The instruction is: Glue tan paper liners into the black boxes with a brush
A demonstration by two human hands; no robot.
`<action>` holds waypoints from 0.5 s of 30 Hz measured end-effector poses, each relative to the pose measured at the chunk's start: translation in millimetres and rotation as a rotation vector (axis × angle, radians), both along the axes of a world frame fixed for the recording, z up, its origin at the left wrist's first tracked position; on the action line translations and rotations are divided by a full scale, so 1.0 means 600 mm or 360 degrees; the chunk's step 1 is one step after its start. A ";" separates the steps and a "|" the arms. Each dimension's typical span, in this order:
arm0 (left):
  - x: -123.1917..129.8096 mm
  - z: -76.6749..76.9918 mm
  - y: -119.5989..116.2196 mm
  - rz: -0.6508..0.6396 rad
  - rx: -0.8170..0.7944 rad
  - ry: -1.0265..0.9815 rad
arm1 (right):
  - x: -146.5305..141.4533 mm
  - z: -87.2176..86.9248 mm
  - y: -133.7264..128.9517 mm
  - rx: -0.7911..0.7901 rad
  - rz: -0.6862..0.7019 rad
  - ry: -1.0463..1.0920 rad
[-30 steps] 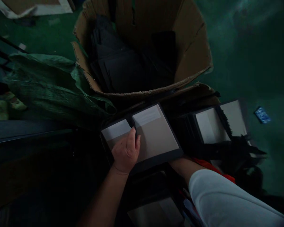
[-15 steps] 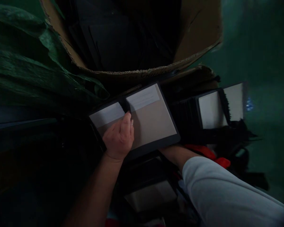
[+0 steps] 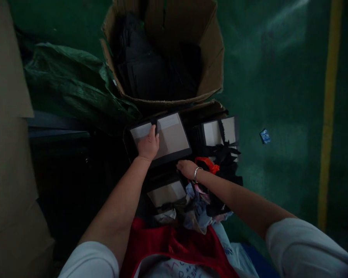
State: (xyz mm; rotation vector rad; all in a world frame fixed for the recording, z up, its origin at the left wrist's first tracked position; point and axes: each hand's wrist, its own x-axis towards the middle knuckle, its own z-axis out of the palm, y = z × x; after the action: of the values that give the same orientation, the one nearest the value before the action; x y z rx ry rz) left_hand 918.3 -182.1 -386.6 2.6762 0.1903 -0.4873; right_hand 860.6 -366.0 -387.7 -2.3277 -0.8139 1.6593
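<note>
A beige panel with a black border [image 3: 174, 139] lies tilted below the cardboard box, two pale strips along its upper part. On its left half rests my left hand [image 3: 149, 146], one finger stretched up against a short black strip [image 3: 154, 122] between the pale strips; the other fingers are partly hidden. My right hand [image 3: 186, 168], with a bangle at the wrist, is closed by the panel's lower right edge. Its fingertips are in dark shadow, and what they hold is unclear. Orange fabric [image 3: 208, 164] lies just beside that hand.
A cardboard box [image 3: 210, 50] with black pieces [image 3: 146, 69] inside stands beyond the panel. Green sheeting [image 3: 63, 77] lies to its left. Another beige-and-black piece [image 3: 212, 134] sits right, one more [image 3: 165, 193] nearer me, beside cloth scraps [image 3: 201, 210]. A small blue packet [image 3: 265, 136] is on the green floor.
The view has drawn back, showing more floor and both arms. My left hand has gone from a pinch at the black strip to a stretched finger. My right hand, hidden before, now shows.
</note>
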 end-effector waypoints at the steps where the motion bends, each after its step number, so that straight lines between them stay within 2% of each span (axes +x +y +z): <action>1: -0.002 0.011 0.004 0.0120 -0.0030 0.0018 | -0.002 0.019 0.001 -0.0027 -0.0015 -0.0012; 3: -0.008 0.029 0.015 0.0360 -0.0110 0.0055 | -0.008 0.052 0.008 -0.0066 -0.0082 0.0014; 5: -0.016 0.039 0.024 0.0537 -0.0307 0.0132 | -0.016 0.081 0.022 -0.0061 -0.0142 0.0076; 7: -0.022 0.045 0.029 0.0713 -0.0662 0.0248 | -0.017 0.109 0.038 -0.0030 -0.0227 0.0155; 9: -0.025 0.050 0.029 0.0926 -0.1082 0.0377 | 0.000 0.134 0.052 0.0038 -0.0418 0.0277; 12: -0.019 0.062 0.024 0.1169 -0.1565 0.0524 | 0.073 0.159 0.075 0.0162 -0.0675 0.0344; 15: -0.008 0.074 0.021 0.1227 -0.1813 0.0513 | 0.177 0.168 0.112 0.0197 -0.0918 0.0325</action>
State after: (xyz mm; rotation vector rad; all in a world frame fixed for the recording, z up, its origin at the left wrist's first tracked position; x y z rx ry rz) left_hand 913.7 -169.5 -342.1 1.2701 0.7345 -0.5280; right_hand 967.0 -298.9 -287.1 -2.0016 -0.1676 1.4957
